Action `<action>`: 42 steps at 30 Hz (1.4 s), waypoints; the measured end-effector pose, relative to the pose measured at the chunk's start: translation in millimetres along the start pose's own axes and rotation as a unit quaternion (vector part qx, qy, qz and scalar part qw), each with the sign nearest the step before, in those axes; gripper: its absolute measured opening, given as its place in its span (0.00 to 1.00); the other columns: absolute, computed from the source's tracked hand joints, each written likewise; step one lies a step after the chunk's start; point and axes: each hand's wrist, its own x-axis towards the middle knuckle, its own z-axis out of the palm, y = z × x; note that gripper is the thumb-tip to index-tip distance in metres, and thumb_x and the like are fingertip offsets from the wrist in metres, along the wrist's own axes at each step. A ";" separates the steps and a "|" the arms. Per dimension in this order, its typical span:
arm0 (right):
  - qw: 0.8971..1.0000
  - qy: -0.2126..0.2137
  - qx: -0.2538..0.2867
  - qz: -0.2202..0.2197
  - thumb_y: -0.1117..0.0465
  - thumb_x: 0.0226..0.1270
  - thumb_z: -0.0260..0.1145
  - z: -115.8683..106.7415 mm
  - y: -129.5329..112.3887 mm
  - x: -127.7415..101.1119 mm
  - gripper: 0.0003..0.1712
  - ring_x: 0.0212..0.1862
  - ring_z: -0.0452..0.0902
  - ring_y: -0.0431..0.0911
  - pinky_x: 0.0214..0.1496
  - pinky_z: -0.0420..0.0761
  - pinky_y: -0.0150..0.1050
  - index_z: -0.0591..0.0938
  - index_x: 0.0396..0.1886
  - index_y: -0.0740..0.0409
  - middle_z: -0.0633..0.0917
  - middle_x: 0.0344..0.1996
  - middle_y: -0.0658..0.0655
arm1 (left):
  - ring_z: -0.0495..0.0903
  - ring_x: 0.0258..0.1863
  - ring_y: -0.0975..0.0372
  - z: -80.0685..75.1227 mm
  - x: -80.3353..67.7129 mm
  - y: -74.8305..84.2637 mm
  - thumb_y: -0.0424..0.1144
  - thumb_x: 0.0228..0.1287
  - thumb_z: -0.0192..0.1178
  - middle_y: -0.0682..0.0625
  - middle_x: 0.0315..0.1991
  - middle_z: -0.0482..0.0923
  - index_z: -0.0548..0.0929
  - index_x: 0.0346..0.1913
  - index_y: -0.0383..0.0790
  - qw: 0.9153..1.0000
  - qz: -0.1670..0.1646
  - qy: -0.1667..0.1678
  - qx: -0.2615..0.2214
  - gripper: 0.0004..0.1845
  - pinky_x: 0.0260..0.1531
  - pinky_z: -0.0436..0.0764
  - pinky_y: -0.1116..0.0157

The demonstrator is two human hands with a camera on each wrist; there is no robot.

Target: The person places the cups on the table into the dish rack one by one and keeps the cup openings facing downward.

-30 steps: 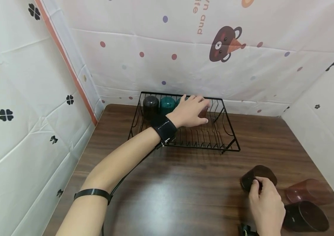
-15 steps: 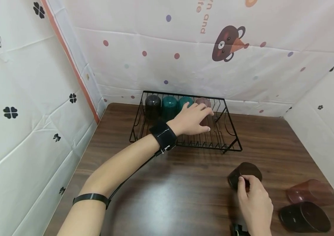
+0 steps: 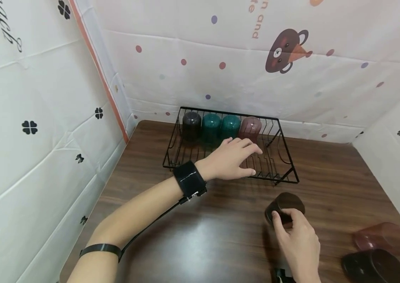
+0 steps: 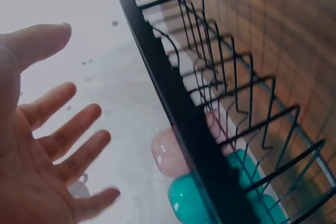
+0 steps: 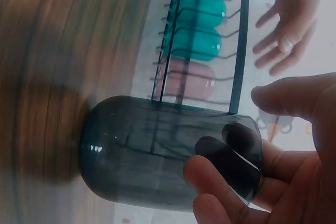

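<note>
Dark smoky plastic is what our right hand (image 3: 300, 243) holds: a dark cup (image 3: 284, 206) gripped near its open rim, with the fingers (image 5: 210, 174) reaching inside the mouth and the thumb (image 5: 294, 98) outside. In the head view the dark cup is at the table (image 3: 203, 236), in front of the near right corner of the black wire rack (image 3: 285, 151); we cannot tell if its bottom touches the wood. Our left hand (image 3: 230, 159) is above the front part of the rack, the fingers straight and a little spread, holding nothing; the left wrist view shows the bare palm (image 4: 31, 171) beside the rack rim. At the back of the rack four cups stand upside down in one row: a black cup (image 3: 191, 124), two teal cups (image 3: 211, 125) (image 3: 230, 125) and a pink cup (image 3: 250, 127), each just beside the next. On the table at the far right a reddish cup (image 3: 384, 236) lies on its side, and one more dark cup (image 3: 375, 267) lies just in front of it, near the picture edge. White printed sheets (image 3: 256, 59) with dots and a bear figure stand around the table.
</note>
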 end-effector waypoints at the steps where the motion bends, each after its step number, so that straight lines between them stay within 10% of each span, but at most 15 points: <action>1: 1.000 -0.005 0.003 -0.005 0.46 0.73 0.65 0.6 -1.6 0.2 0.20 0.27 0.85 0.49 0.19 0.75 0.38 0.84 0.49 0.58 0.88 0.37 0.60 | 0.70 0.68 0.59 0.2 -3.6 2.0 0.57 0.69 0.63 0.55 0.68 0.71 0.70 0.71 0.55 1.000 0.007 0.000 -0.012 0.31 0.73 0.66 0.50; 18: 0.988 -0.051 0.049 -0.137 0.53 0.67 0.72 19.8 -24.3 1.3 0.10 0.29 0.81 0.39 0.28 0.78 0.31 0.85 0.42 0.52 0.86 0.33 0.50 | 0.69 0.71 0.64 17.0 -66.7 17.5 0.58 0.71 0.61 0.54 0.74 0.64 0.59 0.79 0.53 0.989 0.020 -0.032 -0.145 0.39 0.67 0.74 0.62; 26: 0.963 -0.097 0.074 -0.241 0.56 0.64 0.75 25.1 -29.7 1.9 0.10 0.32 0.80 0.36 0.32 0.80 0.33 0.84 0.43 0.47 0.85 0.37 0.45 | 0.70 0.72 0.60 41.2 -93.9 5.9 0.63 0.65 0.65 0.54 0.78 0.59 0.54 0.81 0.57 0.979 -0.013 -0.059 -0.192 0.47 0.66 0.77 0.57; 42: 0.935 -0.176 0.126 -0.282 0.61 0.65 0.72 37.2 -52.9 -0.6 0.13 0.35 0.77 0.29 0.35 0.82 0.32 0.84 0.48 0.47 0.86 0.41 0.47 | 0.69 0.71 0.64 89.1 -127.8 -22.6 0.54 0.56 0.76 0.57 0.73 0.66 0.57 0.79 0.57 0.968 -0.045 -0.067 -0.239 0.52 0.68 0.74 0.58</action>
